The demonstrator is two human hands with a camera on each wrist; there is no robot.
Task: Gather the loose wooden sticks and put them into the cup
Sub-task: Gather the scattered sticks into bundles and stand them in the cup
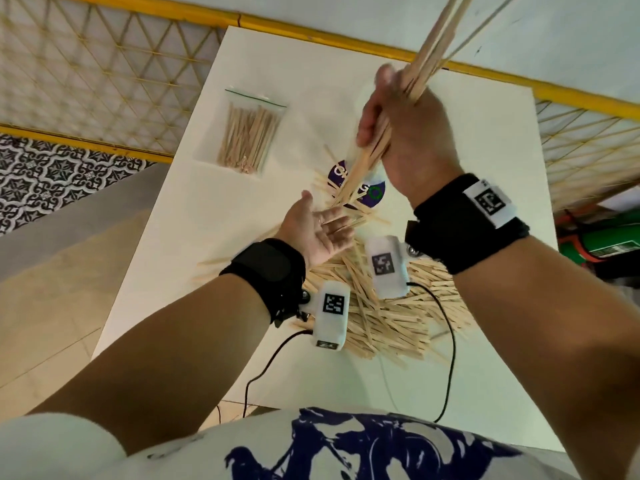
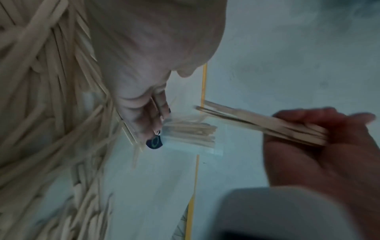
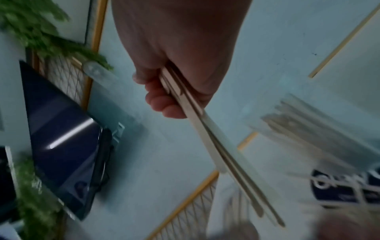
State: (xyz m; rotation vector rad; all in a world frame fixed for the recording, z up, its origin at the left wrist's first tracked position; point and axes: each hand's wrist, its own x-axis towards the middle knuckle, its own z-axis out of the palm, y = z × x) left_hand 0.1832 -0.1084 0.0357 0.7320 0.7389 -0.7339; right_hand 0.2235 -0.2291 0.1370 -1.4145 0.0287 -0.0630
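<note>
At upper left of the head view, a clear bag of sticks point(image 1: 247, 136) lies on the white desk point(image 1: 194, 209). Right of it, mid-frame, the left hand point(image 1: 317, 230) hovers palm-up, fingers relaxed, holding nothing, above the loose sticks point(image 1: 388, 317) heaped at lower centre. The cup point(image 1: 360, 187) lies on its side among them. Further right, the right hand point(image 1: 405, 133) grips a bundle of sticks point(image 1: 433, 50), raised.
</note>
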